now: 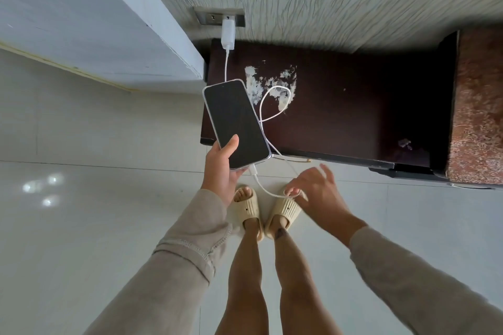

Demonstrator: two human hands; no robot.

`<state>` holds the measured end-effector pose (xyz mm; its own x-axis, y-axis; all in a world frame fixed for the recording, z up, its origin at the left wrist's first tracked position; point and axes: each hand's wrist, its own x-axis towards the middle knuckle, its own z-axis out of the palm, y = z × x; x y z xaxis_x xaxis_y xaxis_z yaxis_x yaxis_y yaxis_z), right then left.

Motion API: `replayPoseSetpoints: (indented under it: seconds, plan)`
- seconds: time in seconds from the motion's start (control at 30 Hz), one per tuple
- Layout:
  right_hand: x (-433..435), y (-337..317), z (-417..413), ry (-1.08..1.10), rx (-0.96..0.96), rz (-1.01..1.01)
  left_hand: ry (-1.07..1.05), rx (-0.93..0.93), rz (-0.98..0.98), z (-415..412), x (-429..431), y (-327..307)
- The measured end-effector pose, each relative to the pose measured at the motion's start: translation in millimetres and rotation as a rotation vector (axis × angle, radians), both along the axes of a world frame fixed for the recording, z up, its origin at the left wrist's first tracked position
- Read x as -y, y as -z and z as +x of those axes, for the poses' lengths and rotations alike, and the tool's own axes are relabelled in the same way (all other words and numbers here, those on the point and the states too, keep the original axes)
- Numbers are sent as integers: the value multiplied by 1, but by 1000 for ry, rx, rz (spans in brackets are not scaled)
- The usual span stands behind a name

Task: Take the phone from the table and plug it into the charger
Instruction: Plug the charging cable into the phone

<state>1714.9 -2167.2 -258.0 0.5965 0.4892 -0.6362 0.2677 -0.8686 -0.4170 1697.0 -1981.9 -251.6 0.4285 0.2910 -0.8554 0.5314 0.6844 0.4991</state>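
Textured wallpaper behind, pale tiled floor below; dark bench (pixel 353 122) with chipped, whitish patches stands against the wall. Charger (pixel 228 35) sits in the wall socket (pixel 212 17) just above the bench's back corner, so its white cable (pixel 275 102) drops onto the top, loops once, then runs off the front edge.

Phone (pixel 236 124) is off the bench, screen up and dark, clamped in the left hand (pixel 221 171): thumb across the lower glass, fingers under the back. Likely held low and tilted to keep the bottom port free. Cable plug (pixel 253 170) appears seated in that port, touching the phone's bottom edge.

Right hand (pixel 313 190) hovers near, fingers spread and loose; the cable's slack passes at its fingertips, contact uncertain. Insertion looks done, judging by the plug.
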Motion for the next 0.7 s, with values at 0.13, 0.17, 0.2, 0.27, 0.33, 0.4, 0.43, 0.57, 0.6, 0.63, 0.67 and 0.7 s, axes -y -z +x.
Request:
replayPoseSetpoints:
  seconds: [0.13, 0.17, 0.2, 0.27, 0.33, 0.4, 0.43, 0.57, 0.6, 0.63, 0.67, 0.7]
  plan:
    - [17, 11, 26, -14, 283, 17, 70, -8, 2, 4, 2, 12]
    - [18, 12, 32, 13, 257, -18, 88, -15, 1, 7, 5, 16]
    - [18, 16, 39, 60, 227, -39, 94, -20, -15, 10, 8, 22]
    - [21, 27, 47, 214, 138, -35, 100, -24, -65, 16, 14, 34]
    - [22, 39, 53, 375, 91, 23, 147, -26, -88, 23, 20, 49]
    - [23, 50, 58, 493, 50, 78, 233, -34, -76, 29, 25, 67]
    - [24, 56, 59, 547, 24, 95, 266, -34, -76, 33, 27, 75]
    - [30, 83, 61, 693, -39, 104, 262, -19, -122, 48, 31, 113]
    - [32, 90, 61, 715, -41, 113, 249, -16, -139, 51, 32, 122]
    - [33, 97, 61, 732, -41, 118, 243, -18, -150, 53, 32, 131]
    - [35, 105, 61, 743, -39, 123, 242, -24, -155, 56, 31, 140]
    - [37, 112, 60, 749, -38, 127, 248, -36, -151, 58, 30, 150]
